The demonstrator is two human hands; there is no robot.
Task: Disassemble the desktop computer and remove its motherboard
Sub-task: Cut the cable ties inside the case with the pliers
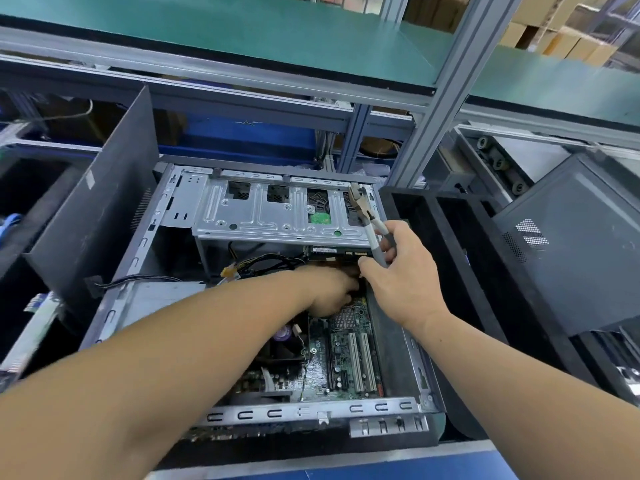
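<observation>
Centrally, right hand (403, 271), raised over the case (145, 258), grasps grey-handled pliers (369, 221), tips pointing up. Left hand (330, 289), arm outstretched, reaches under the ribbed steel drive cage (277, 216); its grip cannot be told. Green motherboard (346, 355), white slots, lies flat inside the open case.

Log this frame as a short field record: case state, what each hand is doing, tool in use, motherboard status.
case: desktop case lies open on its side
left hand: left hand reaches inside below the drive cage; fingers hidden
right hand: right hand grips the pliers, tips pointing up
motherboard: motherboard still inside the case
cables: black cables beside the left hand
</observation>
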